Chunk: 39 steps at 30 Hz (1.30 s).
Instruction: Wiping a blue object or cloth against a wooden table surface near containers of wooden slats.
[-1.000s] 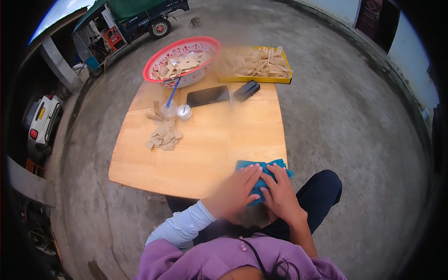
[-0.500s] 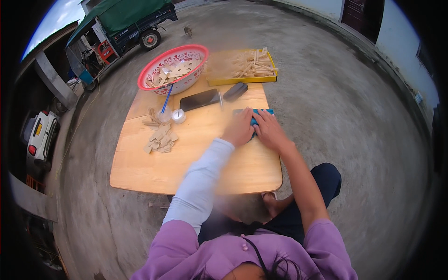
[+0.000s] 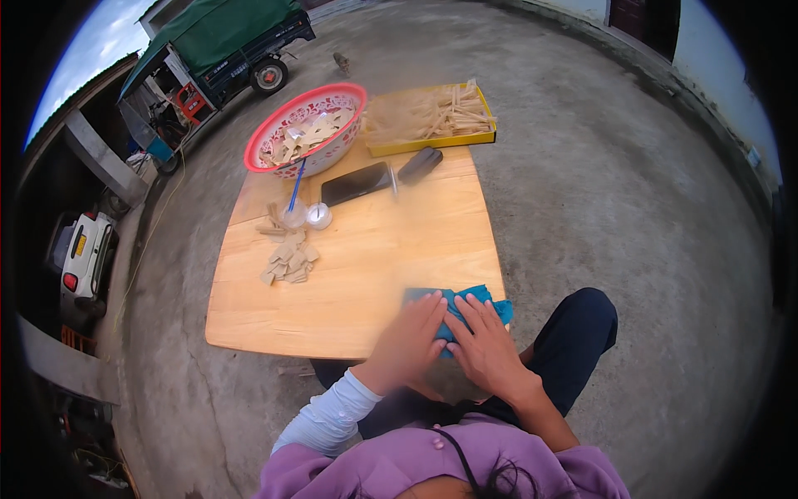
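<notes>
A crumpled blue cloth (image 3: 502,309) lies at the near right corner of the wooden table (image 3: 274,320), part of it past the edge. My left hand (image 3: 406,339) rests on the cloth's left part, fingers stretched out and slightly blurred. Beside it, my right hand (image 3: 489,349) presses flat on the cloth with its fingers apart. Both palms hide much of the cloth between them. Neither hand's fingers are wrapped round anything.
Flat tan pieces (image 3: 291,259) lie in a pile at the left, near a small white pot (image 3: 318,216) and a blue stick (image 3: 297,185). Farther back are a black phone (image 3: 356,184), a dark case (image 3: 421,165), a red-rimmed basin (image 3: 320,158) and a yellow tray (image 3: 432,146) of tan strips.
Both hands have drawn the blue cloth nearer along the table's right side, from beside the dark case to the front corner. My elbows are bent more.
</notes>
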Motion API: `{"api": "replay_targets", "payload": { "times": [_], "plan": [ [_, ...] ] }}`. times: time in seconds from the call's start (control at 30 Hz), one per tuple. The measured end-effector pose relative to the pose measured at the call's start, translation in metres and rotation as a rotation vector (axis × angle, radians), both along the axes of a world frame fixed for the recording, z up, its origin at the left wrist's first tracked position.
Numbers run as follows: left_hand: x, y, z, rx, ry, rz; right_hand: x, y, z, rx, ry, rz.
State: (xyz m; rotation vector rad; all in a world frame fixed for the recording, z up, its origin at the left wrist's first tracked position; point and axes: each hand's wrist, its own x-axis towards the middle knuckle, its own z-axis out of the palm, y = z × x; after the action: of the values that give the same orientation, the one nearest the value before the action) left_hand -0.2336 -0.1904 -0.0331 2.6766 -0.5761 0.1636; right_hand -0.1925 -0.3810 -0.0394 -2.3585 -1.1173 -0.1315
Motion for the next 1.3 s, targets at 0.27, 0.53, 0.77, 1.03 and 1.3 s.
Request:
{"api": "replay_targets", "payload": {
  "times": [0.27, 0.53, 0.77, 1.03, 1.3],
  "plan": [
    [0.036, 0.014, -0.001, -0.024, 0.026, -0.016, 0.029, 0.017, -0.012, 0.110, -0.048, -0.026],
    [0.115, 0.036, -0.011, 0.003, -0.011, -0.015, 0.116, 0.036, -0.016, 0.086, -0.060, 0.076],
    [0.125, 0.026, -0.016, -0.050, -0.086, 0.173, 0.133, 0.046, -0.023, -0.030, -0.193, -0.049],
    [0.012, 0.003, -0.005, 0.073, -0.106, 0.111, 0.017, 0.011, 0.003, -0.013, -0.077, 0.036],
    [0.010, 0.005, 0.010, 0.031, -0.110, 0.041, 0.013, 0.014, 0.005, -0.045, 0.001, 0.002]
  ]
}}
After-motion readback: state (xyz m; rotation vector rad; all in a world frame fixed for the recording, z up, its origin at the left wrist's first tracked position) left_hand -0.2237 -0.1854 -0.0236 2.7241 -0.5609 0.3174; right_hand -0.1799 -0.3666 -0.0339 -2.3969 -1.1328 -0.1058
